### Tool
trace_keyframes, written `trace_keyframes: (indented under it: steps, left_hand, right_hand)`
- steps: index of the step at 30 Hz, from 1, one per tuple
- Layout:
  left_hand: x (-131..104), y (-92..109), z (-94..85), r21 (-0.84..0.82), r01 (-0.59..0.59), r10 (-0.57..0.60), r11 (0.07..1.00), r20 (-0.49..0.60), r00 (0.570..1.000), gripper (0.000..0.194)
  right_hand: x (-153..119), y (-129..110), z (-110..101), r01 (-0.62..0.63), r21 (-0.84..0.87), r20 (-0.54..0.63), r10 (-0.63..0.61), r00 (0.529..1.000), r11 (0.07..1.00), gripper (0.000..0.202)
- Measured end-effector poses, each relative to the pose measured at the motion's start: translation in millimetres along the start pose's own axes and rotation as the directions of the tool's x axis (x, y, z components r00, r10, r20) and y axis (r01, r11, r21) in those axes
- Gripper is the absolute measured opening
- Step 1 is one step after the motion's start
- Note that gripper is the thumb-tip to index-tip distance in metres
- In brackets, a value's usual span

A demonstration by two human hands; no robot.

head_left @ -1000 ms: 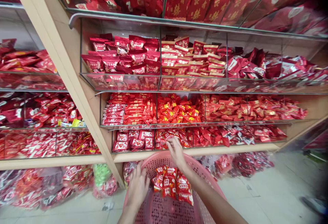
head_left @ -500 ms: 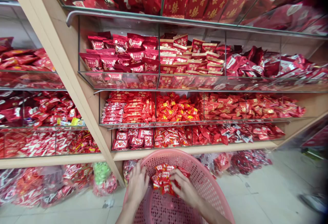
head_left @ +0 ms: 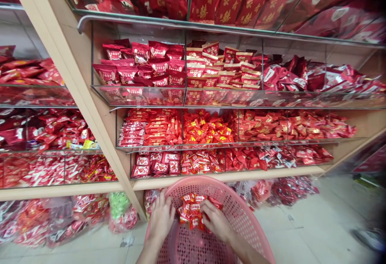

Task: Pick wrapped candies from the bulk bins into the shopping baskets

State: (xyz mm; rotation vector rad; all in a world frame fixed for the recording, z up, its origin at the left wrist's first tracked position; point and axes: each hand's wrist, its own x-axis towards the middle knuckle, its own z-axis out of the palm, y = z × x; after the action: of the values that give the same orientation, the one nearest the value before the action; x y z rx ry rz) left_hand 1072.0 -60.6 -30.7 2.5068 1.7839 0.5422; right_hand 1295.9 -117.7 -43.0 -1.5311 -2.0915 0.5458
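Note:
Below me stands a pink plastic basket with a perforated wall. My left hand lies over its left rim, fingers bent around the edge. Small red-wrapped candies with white lettering are heaped against the far inner side of the basket. My right hand reaches in at the right of this heap, its fingers curled and closed on the candies. The fingertips are partly hidden, so I cannot make out how many pieces they hold.
Wooden shelving with glass-fronted compartments full of red-wrapped sweets rises right behind the basket. Clear bags of sweets lie on the tiled floor along its base. A shoe shows at the far right.
My right hand's fingers have curled in slightly more at the candies. The left hand stays at the rim. The view has shifted very slightly.

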Motion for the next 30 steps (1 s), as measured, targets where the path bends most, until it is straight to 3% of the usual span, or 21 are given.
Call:
trace_keyframes:
  steps: [4, 7, 16, 21, 24, 27, 29, 30]
  left_hand:
    - [-0.3, 0.6, -1.2, -0.011, 0.004, -0.004, 1.0, -0.006, 1.0, 0.028]
    - [-0.2, 1.5, -2.6, -0.015, 0.009, -0.009, 1.0, 0.004, 1.0, 0.028]
    - [0.2, 1.6, -2.1, -0.003, 0.027, -0.027, 1.0, 0.021, 0.999, 0.029]
    - [-0.1, 1.4, -1.2, -0.018, 0.029, -0.028, 0.999, 0.02, 0.999, 0.029]
    - [-0.4, 0.5, 0.5, -0.023, 0.033, -0.032, 0.999, 0.019, 0.999, 0.029]
    - [-0.7, -0.5, 2.0, -0.03, 0.032, -0.031, 0.999, 0.015, 0.999, 0.029]
    - [-1.0, -1.0, 2.4, -0.032, 0.031, -0.031, 0.999, 0.01, 0.999, 0.029]
    - [-1.1, -1.2, 2.4, -0.031, 0.03, -0.029, 0.999, 0.009, 1.0, 0.03]
  right_hand:
    - [-2.9, -4.1, -2.3, -0.034, -0.211, 0.008, 0.036, 0.999, 0.977, 0.03]
    - [-3.7, -7.0, 1.4, -0.052, -0.273, -0.012, 0.05, 0.999, 0.961, 0.026]
    - [0.2, 2.0, 18.9, -0.08, -0.299, -0.098, 0.053, 0.994, 0.951, 0.014]
    - [6.7, -4.5, 7.2, -0.055, -0.272, -0.157, 0.012, 0.988, 0.961, 0.011]
    - [25.7, -12.4, -15.9, -0.051, -0.185, -0.253, 0.003, 0.967, 0.981, 0.013]
    - [58.0, -14.0, -41.2, -0.057, 0.03, -0.385, 0.064, 0.921, 0.998, 0.015]
    - [83.8, -9.5, -52.8, -0.095, 0.291, -0.444, 0.222, 0.868, 0.952, 0.015]
    - [96.9, -5.7, -56.4, -0.118, 0.461, -0.435, 0.34, 0.834, 0.88, 0.017]
